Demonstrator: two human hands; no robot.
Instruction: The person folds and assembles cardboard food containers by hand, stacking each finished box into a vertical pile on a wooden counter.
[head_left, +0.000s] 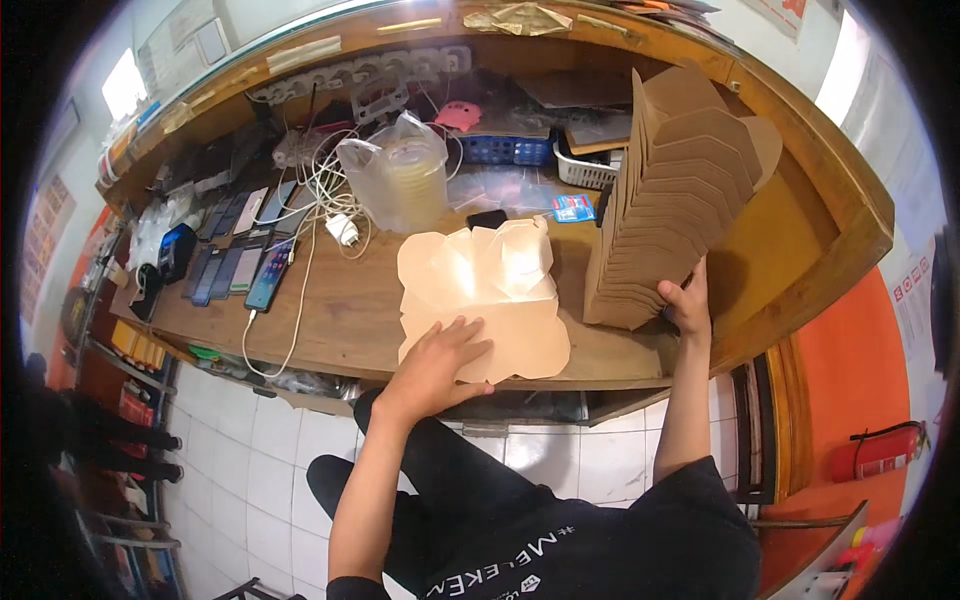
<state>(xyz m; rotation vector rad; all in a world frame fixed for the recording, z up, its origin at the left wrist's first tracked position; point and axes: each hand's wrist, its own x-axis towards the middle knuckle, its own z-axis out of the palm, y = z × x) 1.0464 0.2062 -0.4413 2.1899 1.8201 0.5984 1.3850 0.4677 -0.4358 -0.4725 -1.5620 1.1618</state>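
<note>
A flat, unfolded cardboard box blank [530, 335] with scalloped edges lies on the wooden desk in front of me. My left hand [440, 365] rests flat on its near left part, fingers spread. To the right stands a tall stack of nested brown cardboard box blanks [670, 200], leaning a little, its flaps fanned toward the top. My right hand [690, 300] grips the stack's lower right edge; the thumb shows in front and the other fingers are mostly hidden.
Several phones [265, 275] lie at the left, one on a white cable. Beyond the blank are a charger [342, 230], a plastic bag of stacked tubs [400, 180], a black phone [487, 218] and a white basket [585, 172]. The desk's raised wooden side [850, 215] bounds the right.
</note>
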